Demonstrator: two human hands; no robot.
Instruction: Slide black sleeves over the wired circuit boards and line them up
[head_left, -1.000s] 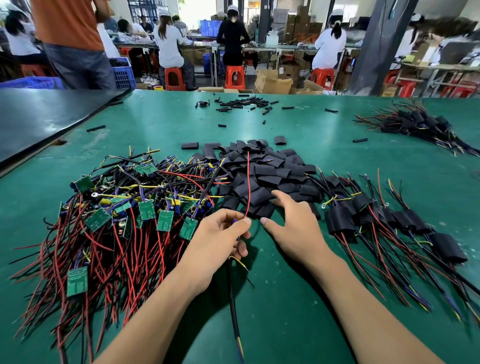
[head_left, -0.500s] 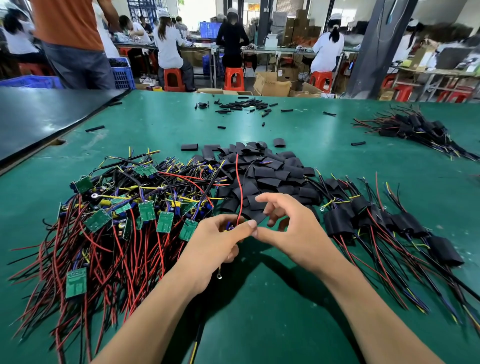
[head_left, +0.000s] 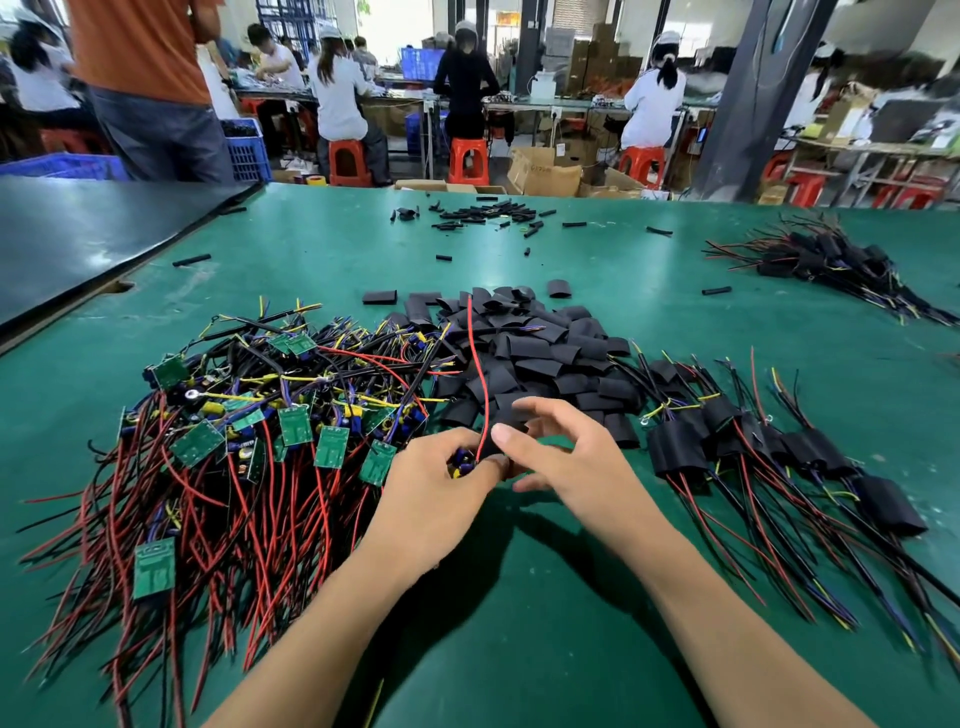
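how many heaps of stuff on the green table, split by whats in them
bare wired boards: 1
loose black sleeves: 1
sleeved boards: 2, one near right, one far right
thin black tubes: 1, a loose scatter
total: 5
Not counted: the single board gripped in the left hand.
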